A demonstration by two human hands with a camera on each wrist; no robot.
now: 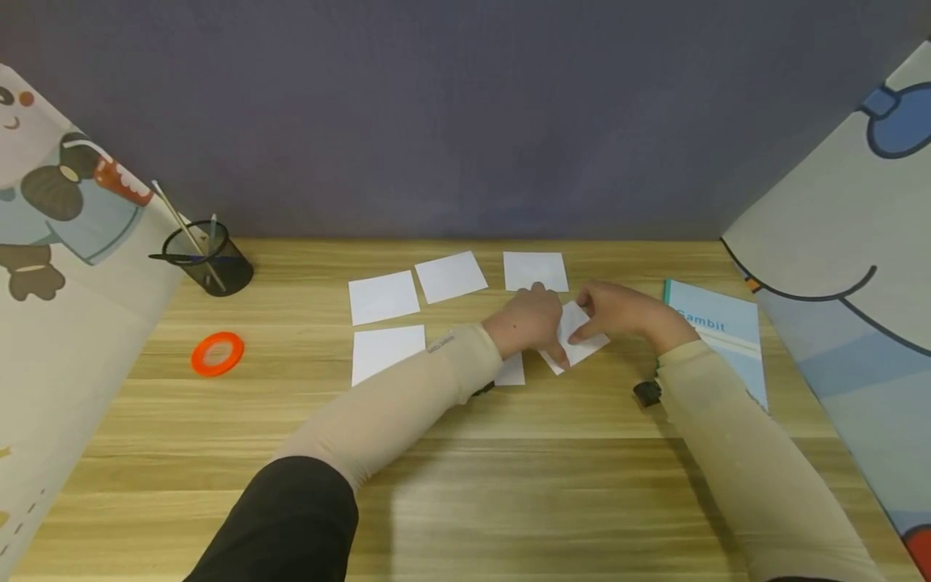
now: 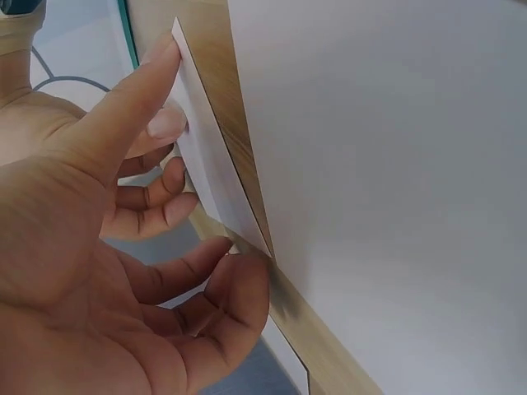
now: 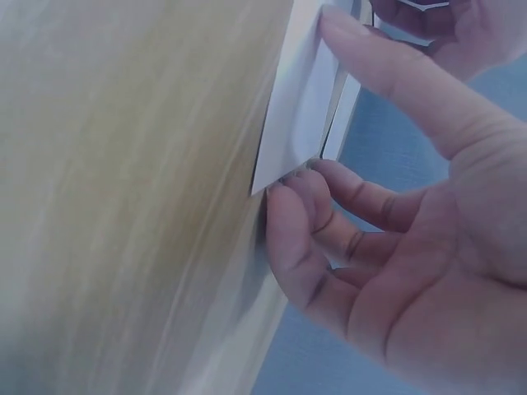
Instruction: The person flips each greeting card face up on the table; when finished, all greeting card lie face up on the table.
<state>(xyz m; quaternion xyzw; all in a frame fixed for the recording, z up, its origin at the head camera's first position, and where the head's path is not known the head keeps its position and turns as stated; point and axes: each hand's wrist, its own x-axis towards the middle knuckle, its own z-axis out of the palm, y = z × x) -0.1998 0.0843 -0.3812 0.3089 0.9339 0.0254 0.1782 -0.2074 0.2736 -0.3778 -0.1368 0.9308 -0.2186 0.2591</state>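
A white paper square (image 1: 582, 335) lies tilted on the wooden desk (image 1: 465, 453), with both hands on it. My left hand (image 1: 541, 327) holds its left side. In the left wrist view, that hand (image 2: 165, 173) has its thumb on one corner of the sheet (image 2: 210, 169) and a curled finger on another. My right hand (image 1: 604, 311) holds the right side. In the right wrist view, that hand (image 3: 329, 177) has its thumb on the paper (image 3: 296, 115) and curled fingertips at a corner. The sheet looks lifted or folded at one edge.
Several more white squares (image 1: 383, 297) (image 1: 451, 276) (image 1: 535, 271) lie on the desk left of and behind the hands. A black mesh pen cup (image 1: 208, 260) and an orange tape ring (image 1: 217, 353) sit at the left. At the right are a light blue booklet (image 1: 720, 327) and a small black object (image 1: 646, 393). Cartoon-print panels flank the desk.
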